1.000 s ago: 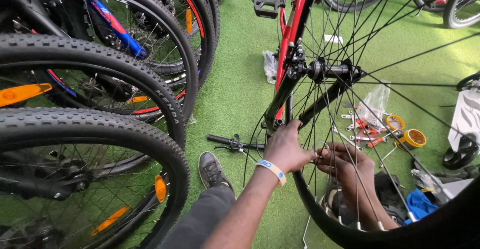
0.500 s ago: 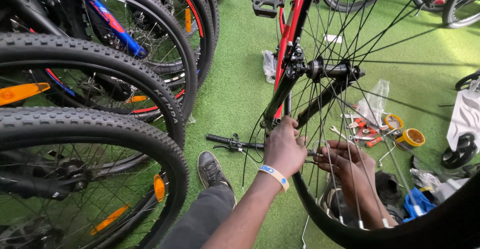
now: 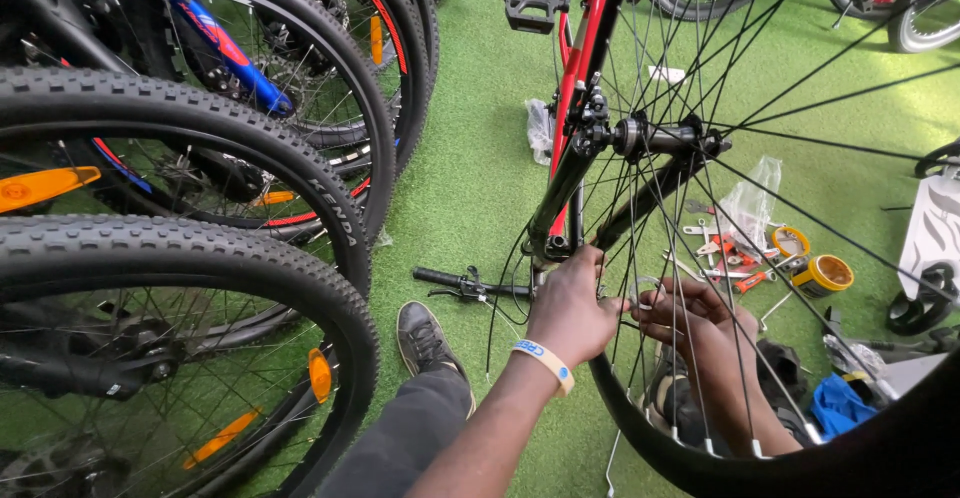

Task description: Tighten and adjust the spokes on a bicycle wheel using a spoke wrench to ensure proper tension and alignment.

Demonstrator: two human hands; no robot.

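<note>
where knobby black tyres (image 3: 190,118) crowd the left, the left hand (image 3: 570,308) pinches thin steel spokes (image 3: 668,220) of the upturned wheel (image 3: 640,428) over green turf (image 3: 480,168); the right hand (image 3: 690,320), fingers curled, grips neighbouring spokes inside the glossy black rim.

This looks like a bicycle repair workshop or bike shop. A row of knobby-tyred bicycle wheels (image 3: 190,258) with orange reflectors is parked close together on the left, more wheels (image 3: 925,8) show at the far right, and a red-and-black bicycle frame (image 3: 580,88) stands upside down over a floor of green artificial turf (image 3: 470,158). On the turf to the right lie scattered small hand tools (image 3: 730,263), a yellow tape roll (image 3: 825,275) and clear plastic bags (image 3: 750,198).
</note>
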